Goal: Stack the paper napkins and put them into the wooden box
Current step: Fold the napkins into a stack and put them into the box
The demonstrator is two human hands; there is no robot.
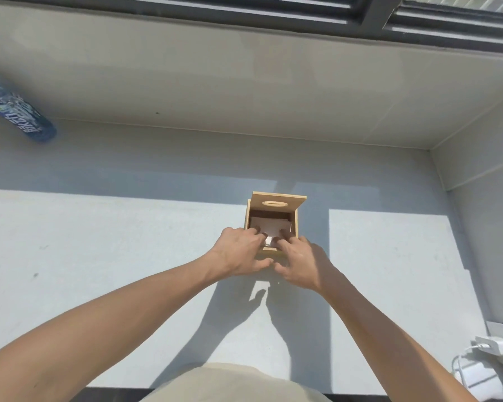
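Both hands reach into the open wooden box (pixel 294 224), which stands in sunlight near the middle of the pale table (pixel 99 256). The left hand (pixel 241 252) and right hand (pixel 299 264) sit side by side at the near rim, fingers curled down onto the paper napkins (pixel 269 226) inside — whether they grip or only press, I cannot tell. The lid (pixel 279 203) stands tilted up at the far side. A blue bottle (pixel 15 111) lies well apart, far left.

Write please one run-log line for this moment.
stage: inserting | left hand: fingers in wooden box, on napkins | right hand: same | lid: open, tilted back | grip: unclear
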